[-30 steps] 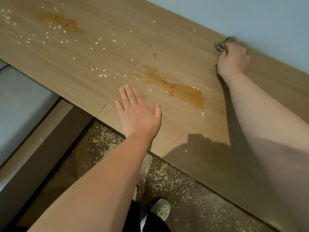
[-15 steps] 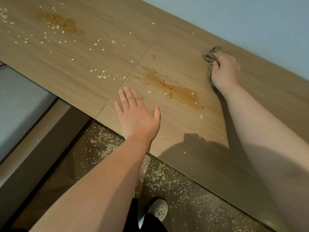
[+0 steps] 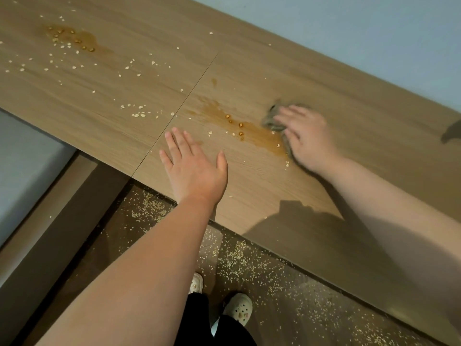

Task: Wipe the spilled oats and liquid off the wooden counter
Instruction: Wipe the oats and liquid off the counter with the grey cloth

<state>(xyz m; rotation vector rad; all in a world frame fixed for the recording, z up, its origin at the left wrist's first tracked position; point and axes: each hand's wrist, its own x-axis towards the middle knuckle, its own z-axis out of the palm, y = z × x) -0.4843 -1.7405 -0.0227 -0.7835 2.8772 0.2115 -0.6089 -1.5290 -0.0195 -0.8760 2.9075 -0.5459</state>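
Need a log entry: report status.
Left hand flat on wooden counter. Right hand presses grey cloth at edge of brown liquid puddle. Scattered pale oats unwiped; nothing in the way.

Blurred hand, buried cloth, cropped counter

The right hand [image 3: 305, 138] is smeared with blur and covers most of the grey cloth [image 3: 272, 120], whose shape cannot be made out; together they hide the right end of the near brown puddle [image 3: 259, 137]. The wooden counter [image 3: 249, 78] runs out past the left, top and right edges. A dark shape [image 3: 451, 132] at the right edge is cut off and unreadable. The left forearm [image 3: 154, 258] hides part of one pale shoe [image 3: 196, 283].
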